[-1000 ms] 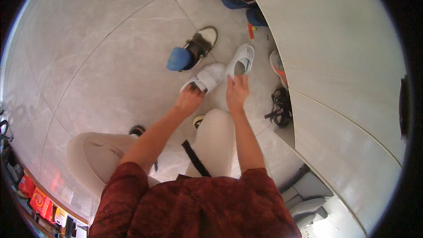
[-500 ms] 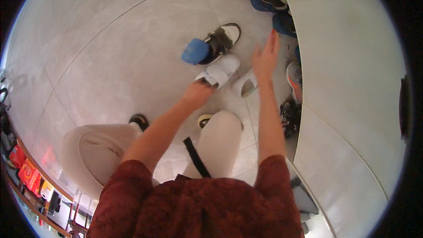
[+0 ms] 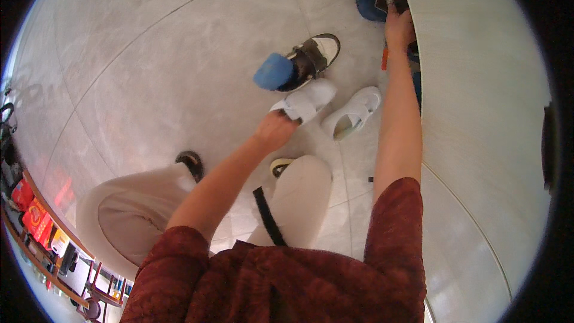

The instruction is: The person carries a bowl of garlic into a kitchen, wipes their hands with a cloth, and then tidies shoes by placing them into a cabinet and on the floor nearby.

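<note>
- The left hand (image 3: 278,131) is closed on the heel end of a white shoe (image 3: 312,100), its fingers apparently hooked into the opening; the toe points away from that grip.
- The right hand (image 3: 399,31) is at the opening of a blue shoe (image 3: 372,6), close by the cabinet panel (image 3: 478,84); I cannot tell whether its fingers are clamped or only touching.
- To handle these well, the left should probably keep a firm hold on the heel wall so the shoe does not twist, while the right takes the opening's rim and keeps its knuckles off the panel edge.
- White shoes: two, the second white shoe (image 3: 362,107) lying right of the left grip.
- Black-and-white shoe (image 3: 317,57): one, just beyond the held one, with one blue cloth-like piece (image 3: 275,72) at its near end.
- Orange-red strip (image 3: 384,58): one, beside the right wrist.
- Blue shoes: one plain; other blue patches behind that wrist are too hidden to count.
</note>
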{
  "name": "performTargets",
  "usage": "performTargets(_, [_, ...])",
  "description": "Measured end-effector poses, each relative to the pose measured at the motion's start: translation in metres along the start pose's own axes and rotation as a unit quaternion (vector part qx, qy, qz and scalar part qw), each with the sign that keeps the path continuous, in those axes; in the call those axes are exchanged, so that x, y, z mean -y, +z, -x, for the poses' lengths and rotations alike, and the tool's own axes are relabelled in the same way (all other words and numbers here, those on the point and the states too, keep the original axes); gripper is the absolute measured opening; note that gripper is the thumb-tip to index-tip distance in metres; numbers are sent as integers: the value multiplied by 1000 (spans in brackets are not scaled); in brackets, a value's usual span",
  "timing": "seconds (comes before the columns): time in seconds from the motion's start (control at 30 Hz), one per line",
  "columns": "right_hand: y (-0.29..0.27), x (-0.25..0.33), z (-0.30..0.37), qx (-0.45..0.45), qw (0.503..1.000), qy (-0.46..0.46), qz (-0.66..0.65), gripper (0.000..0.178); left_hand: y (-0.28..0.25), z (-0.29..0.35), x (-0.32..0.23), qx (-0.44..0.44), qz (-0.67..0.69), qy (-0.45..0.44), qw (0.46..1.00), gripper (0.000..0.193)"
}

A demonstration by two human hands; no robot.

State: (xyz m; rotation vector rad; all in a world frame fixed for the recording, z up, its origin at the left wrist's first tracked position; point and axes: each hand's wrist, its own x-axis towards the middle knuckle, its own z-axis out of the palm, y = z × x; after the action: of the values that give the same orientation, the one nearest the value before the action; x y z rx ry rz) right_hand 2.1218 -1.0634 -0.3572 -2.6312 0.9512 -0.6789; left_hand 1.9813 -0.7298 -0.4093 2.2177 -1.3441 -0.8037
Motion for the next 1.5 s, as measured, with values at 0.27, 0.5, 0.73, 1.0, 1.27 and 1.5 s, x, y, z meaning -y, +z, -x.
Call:
performTargets(0.27, [-27, -18, 65, 61, 998, 6, 23, 28, 8, -5, -3, -7, 6, 0, 1000, 30])
performTargets(0.5, [-40, -10, 138, 32, 991, -133, -3, 28, 12, -5, -1, -14, -28, 15, 999, 25])
performTargets(0.73, [-42, -17, 170, 53, 990, -128, -6, 33, -2, -3, -6, -6, 4, 3, 1000, 31])
performTargets(1.0, [-42, -24, 198, 118, 986, -113, -21, 29, 3, -2, -5, -31, 3, 18, 999, 33])
performTargets(1.27, [-59, -24, 200, 199, 972, -74, -104, 22, 1, 0, -2, -3, 7, 18, 1000, 36])
performTargets(1.5, [-64, -23, 141, 135, 989, -50, 32, 25, 2, -4, -3, 23, -9, 16, 1000, 34])
